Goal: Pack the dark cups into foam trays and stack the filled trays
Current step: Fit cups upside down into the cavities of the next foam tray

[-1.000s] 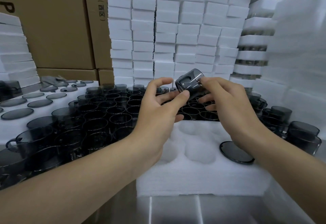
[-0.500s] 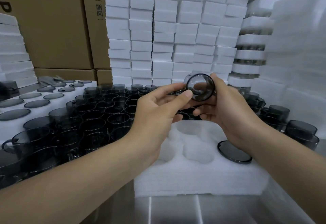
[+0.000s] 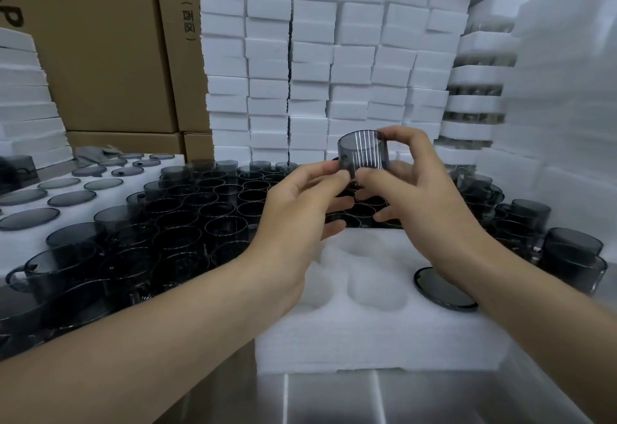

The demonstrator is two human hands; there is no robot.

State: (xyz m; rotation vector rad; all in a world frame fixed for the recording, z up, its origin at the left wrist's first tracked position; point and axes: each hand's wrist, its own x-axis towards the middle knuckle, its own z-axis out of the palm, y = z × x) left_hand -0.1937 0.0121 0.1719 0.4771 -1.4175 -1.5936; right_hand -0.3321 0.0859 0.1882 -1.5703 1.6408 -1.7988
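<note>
Between both hands, raised above the bench: one dark smoky translucent plastic cup (image 3: 362,155), axis roughly vertical, light streaks down its wall. Left hand (image 3: 300,210) pinches the lower left wall with thumb and forefinger, other fingers loose below. Right hand (image 3: 424,196) has its thumb on the lower front and its fingers curled round the far side. Below the hands: white foam tray with round recesses (image 3: 367,340), visible recesses unfilled. Under the right wrist, a dark round flat lid (image 3: 444,288) lies on that tray. Left of the left hand: dense batch of matching dark cups (image 3: 187,216), standing mouth-up. Right of the right hand: more dark cups (image 3: 567,256). Beyond the hands: stacked white foam blocks (image 3: 334,73).
</note>
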